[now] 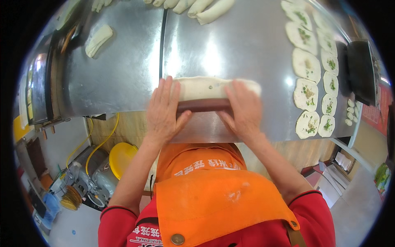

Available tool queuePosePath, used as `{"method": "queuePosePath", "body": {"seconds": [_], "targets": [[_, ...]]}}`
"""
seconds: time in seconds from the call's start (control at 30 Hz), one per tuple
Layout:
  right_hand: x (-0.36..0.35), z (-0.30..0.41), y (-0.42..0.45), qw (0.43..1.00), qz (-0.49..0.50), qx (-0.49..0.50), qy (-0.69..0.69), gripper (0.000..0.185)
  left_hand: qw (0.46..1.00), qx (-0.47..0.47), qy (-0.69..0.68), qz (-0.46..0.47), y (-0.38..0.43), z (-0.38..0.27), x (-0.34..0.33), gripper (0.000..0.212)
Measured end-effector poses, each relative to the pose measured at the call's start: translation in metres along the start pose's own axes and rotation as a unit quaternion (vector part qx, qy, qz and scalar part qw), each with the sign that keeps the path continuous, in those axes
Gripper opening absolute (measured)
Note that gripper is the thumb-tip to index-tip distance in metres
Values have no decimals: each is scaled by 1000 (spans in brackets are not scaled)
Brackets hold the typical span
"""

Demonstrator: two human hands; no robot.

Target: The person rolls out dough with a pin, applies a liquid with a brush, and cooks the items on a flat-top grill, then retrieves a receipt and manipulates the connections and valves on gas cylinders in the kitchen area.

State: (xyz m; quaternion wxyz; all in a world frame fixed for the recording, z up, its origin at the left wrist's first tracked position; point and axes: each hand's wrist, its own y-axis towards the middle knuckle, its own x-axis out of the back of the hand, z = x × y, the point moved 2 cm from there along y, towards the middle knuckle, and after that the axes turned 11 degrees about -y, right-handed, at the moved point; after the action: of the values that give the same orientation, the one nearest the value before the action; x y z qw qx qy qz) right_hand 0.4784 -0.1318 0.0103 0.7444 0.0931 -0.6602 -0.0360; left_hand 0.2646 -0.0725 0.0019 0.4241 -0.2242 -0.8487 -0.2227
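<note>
A dark brown rolling pin (204,105) lies crosswise near the front edge of the steel tabletop (247,55). My left hand (163,111) covers its left end and my right hand (245,109) its right end, fingers pointing forward and thumbs turned inward. Just beyond the pin stretches a long flat strip of pale dough (200,88) with a small dark speck in it. Fingertips of both hands reach over the dough, and the right ones are blurred. The ends of the pin are hidden under my palms.
Two columns of flattened dough pieces (306,94) topped with chopped greens line the right side. Several dough rolls (216,11) lie at the far edge, and a folded dough piece (98,40) at left. A black device (362,72) stands at right. Gas cylinders (105,179) are below left.
</note>
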Motion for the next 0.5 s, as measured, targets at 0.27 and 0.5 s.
{"method": "queuePosePath", "body": {"seconds": [0.27, 0.5], "targets": [[5, -15, -25, 996, 40, -6, 82, 46, 996, -57, -32, 56, -20, -11, 5, 52], [-18, -40, 70, 993, -38, 2, -110, 58, 996, 33, 69, -50, 76, 36, -3, 53]]}}
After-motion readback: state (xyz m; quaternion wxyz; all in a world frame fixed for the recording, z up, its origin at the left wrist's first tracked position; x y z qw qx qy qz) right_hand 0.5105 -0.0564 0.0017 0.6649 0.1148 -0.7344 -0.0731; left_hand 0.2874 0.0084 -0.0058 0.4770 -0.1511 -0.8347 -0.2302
